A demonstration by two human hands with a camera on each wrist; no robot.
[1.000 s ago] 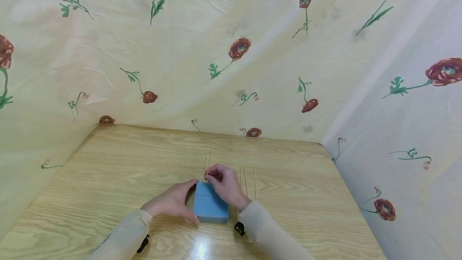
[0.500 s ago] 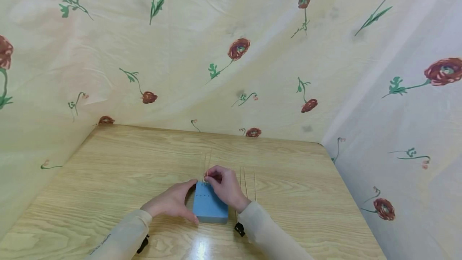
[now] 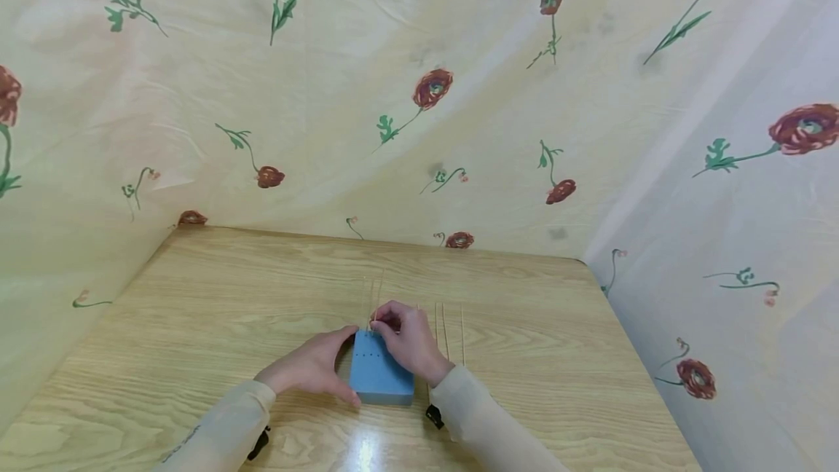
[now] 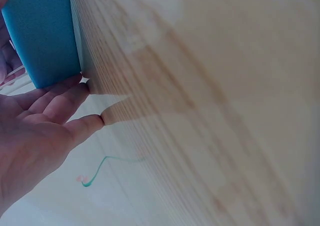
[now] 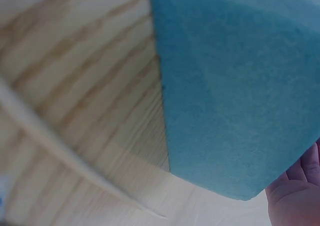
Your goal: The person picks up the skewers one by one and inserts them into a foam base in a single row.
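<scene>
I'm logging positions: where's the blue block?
In the head view, the blue block is low and slightly left of centre, on the table, with the left hand at its left side.

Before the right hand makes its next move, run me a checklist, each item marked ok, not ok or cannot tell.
1. Blue block flat on the table: ok.
2. Left hand steadying the block: ok; thumb at its near left corner, fingers at the far left.
3. Right hand has a grip on a thin stick: ok, pinched at the block's far edge.
4. That stick's lower end seated in a hole: cannot tell; the fingers hide it.
5. Visible holes in the nearer row free of sticks: ok.
6. Spare sticks fully in sight for counting: not ok; the right arm partly covers them.
</scene>
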